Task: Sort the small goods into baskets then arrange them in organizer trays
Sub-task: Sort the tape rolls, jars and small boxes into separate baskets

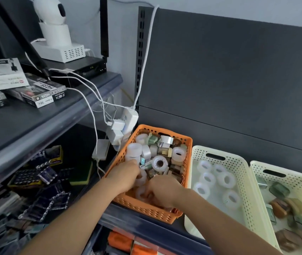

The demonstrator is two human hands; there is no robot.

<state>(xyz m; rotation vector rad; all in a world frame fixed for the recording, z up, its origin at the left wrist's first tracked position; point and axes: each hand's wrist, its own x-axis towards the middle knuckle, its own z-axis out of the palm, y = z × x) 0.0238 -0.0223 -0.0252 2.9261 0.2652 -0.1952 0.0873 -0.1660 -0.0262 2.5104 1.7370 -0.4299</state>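
An orange basket on a dark shelf holds a jumble of white, clear, brown and green tape rolls. Both hands are inside its near end. My left hand is curled among white rolls at the near left. My right hand is closed low in the near middle; what its fingers hold is hidden. Beside it a cream basket holds several white rolls. A second cream basket at the right holds brown and green rolls.
A white power strip with plugs and cables hangs just left of the orange basket. The left shelf unit carries boxes, a white camera and, lower down, battery packs. A dark back panel rises behind the baskets.
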